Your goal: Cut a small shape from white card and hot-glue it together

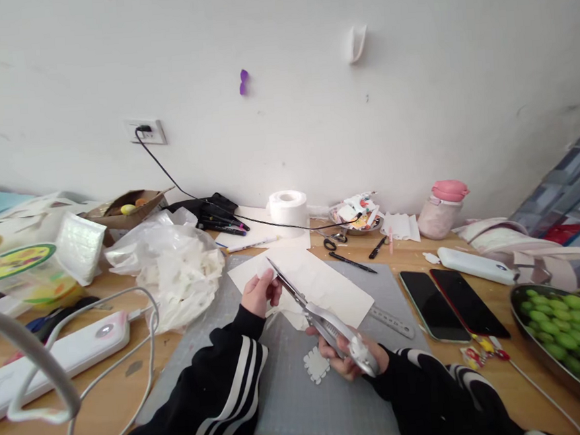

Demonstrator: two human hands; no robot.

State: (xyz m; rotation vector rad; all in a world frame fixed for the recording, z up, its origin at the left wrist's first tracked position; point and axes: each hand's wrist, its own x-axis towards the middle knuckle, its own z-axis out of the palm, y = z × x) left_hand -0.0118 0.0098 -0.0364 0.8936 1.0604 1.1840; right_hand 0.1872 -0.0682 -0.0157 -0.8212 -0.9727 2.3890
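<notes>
My right hand (347, 356) is wrapped round the grey and white handles of large scissors (321, 315), whose blades point up and left. Close to the blade tips, the fingers of my left hand (261, 292) are pinched together; what they hold, if anything, is too small to tell. White paper (337, 284) lies on the grey cutting mat (303, 409) behind and beneath the blades. A small white piece with a notched edge (317, 365) rests on the mat just left of my right hand.
Two phones (435, 307) and a bowl of green grapes (566, 331) are at the right. A metal ruler (392, 321) lies beside the paper. At the back stands a white roll (288, 211). A plastic bag (174, 272) and a looped cable (153, 346) occupy the left.
</notes>
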